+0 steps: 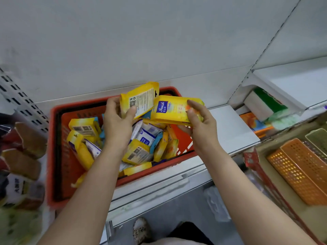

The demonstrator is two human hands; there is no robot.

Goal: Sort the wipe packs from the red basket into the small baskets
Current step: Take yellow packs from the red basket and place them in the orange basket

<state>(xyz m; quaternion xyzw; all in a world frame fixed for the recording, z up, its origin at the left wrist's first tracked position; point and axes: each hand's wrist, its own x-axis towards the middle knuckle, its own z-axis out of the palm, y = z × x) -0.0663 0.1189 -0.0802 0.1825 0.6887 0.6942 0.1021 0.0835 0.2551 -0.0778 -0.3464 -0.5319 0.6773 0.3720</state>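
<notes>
White shelving backs the red basket (53, 138) of wipe packs. Left hand (116, 119) pinches one yellow pack (141, 99), back side up; right hand (200, 119) grips another yellow pack (171, 110), long axis lying nine-to-three. Small orange baskets (300, 170) sit at four o'clock — nearer the right hand, so I'd judge it leads.
</notes>
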